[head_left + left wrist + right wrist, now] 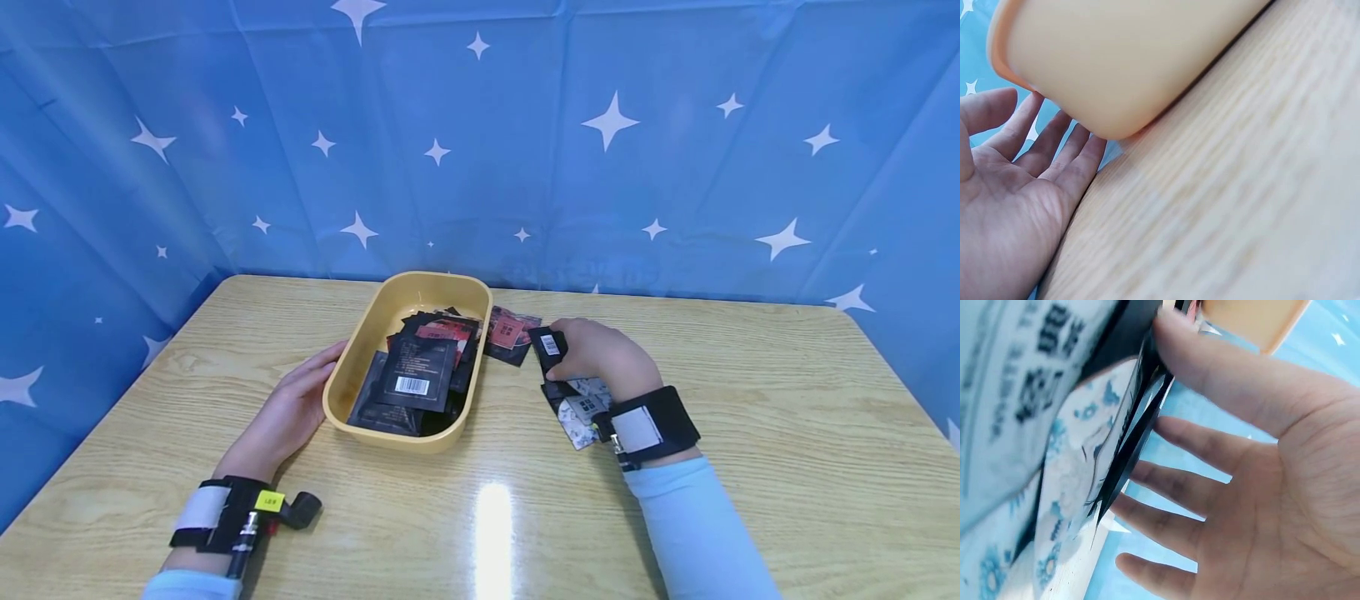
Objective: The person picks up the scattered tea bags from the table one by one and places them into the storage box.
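A yellow plastic bin (408, 442) on the wooden table holds a heap of black and red sachets (415, 371). At its left side is my left hand (296, 408), palm turned toward it; in the left wrist view the fairly straight fingertips (1094, 140) touch the bin's outer wall. To the right of the bin, my right hand (603, 354) pinches a black sachet (550, 346) with a white barcode label between thumb and fingers. Beneath and nearer lie white sachets with blue flowers (577, 417), partly hidden by the hand and wrist strap.
Dark and red sachets (510, 333) lie against the bin's right side, left of the right hand. A blue curtain (525, 150) with white stars hangs along the table's back edge. Each wrist wears a black strap, with a small camera (303, 510) on the left one.
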The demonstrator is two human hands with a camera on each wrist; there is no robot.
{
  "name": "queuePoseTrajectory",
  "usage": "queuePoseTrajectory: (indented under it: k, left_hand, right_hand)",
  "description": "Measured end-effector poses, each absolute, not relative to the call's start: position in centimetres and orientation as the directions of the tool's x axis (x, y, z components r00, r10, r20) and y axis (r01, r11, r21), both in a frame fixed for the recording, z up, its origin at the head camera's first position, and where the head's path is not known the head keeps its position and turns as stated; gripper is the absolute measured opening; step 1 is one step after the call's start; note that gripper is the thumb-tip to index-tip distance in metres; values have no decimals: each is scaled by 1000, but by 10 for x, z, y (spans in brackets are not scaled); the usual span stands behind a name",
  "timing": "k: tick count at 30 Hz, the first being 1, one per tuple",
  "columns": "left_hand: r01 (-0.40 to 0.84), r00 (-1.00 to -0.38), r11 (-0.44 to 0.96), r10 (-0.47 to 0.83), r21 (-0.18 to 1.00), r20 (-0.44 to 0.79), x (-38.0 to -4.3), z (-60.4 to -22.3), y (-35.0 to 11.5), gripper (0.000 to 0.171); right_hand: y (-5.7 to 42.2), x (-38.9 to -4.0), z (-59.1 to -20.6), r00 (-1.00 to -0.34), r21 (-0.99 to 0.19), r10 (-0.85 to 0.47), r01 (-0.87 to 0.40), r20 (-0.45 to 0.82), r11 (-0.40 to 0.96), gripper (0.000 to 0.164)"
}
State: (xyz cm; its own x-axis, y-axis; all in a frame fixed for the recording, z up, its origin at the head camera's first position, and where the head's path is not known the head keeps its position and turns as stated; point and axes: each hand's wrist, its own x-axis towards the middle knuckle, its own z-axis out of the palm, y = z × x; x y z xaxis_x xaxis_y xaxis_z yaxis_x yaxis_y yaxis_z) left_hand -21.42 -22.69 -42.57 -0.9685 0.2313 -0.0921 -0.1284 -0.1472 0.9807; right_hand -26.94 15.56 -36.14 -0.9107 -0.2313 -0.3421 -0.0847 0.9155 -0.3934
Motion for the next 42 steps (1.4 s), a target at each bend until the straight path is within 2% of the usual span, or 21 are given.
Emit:
queuePoseTrajectory:
  k: [8,18,25,32,37,42]
  left_hand:
    - [-135,-968,-145,231,980,-99,-215,-426,-226,57]
    - [-132,-967,-155,236,979,-93,-215,-427,-228,56]
    - [-141,-968,-150,230,979,-104,-215,-426,-227,57]
    - [-134,-967,-151,237,979,-96,-215,-425,-227,57]
    - [-131,-968,-154,235,979,-92,-215,-425,-227,56]
    - [-138,-969,-150,224,979,-102,-215,-424,-227,57]
  right_hand:
    - [159,-268,-353,-931,-313,-202,-103,-304,944,51]
    - [161,-263,-342,-983,-282,-163,-134,-84,950,33]
    - [156,-260,-333,-988,-283,-154,-156,28,946,31]
    - [132,-251,-324,-966,-256,-189,-230,176,939,33]
    - [115,-243,-322,-932,-220,-246,-307,265,926,32]
    - [98,-235,-324,-871,-168,-317,-401,376,901,34]
